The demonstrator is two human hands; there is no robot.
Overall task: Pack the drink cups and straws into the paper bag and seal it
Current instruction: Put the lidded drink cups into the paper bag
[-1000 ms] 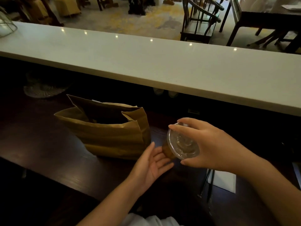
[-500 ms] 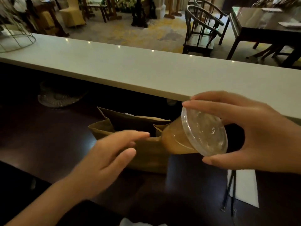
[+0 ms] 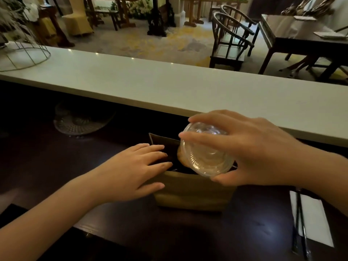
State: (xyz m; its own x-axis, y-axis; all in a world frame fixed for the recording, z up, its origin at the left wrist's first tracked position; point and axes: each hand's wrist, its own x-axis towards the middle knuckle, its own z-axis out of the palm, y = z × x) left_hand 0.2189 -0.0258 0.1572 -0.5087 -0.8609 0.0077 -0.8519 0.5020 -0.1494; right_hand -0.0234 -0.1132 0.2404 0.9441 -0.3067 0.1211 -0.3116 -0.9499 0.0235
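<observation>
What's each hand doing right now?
Left hand: open, fingers on the paper bag mouth.
Right hand: closed on the lidded drink cup, over the bag.

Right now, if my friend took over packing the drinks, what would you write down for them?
Right hand: holding a lidded cup of brown drink by its lid rim, tilted, over the open top of the paper bag.
Left hand: empty, fingers resting on the bag's left edge, holding it open.
Bag: standing on the dark counter, top not sealed. Its inside is too dark to tell what is there.
Straws: dark, lying on a white napkin to the right, not yet packed.
Done: cup lifted to the bag.
Left: lower the cup in upright, add the straws, seal the bag.
</observation>
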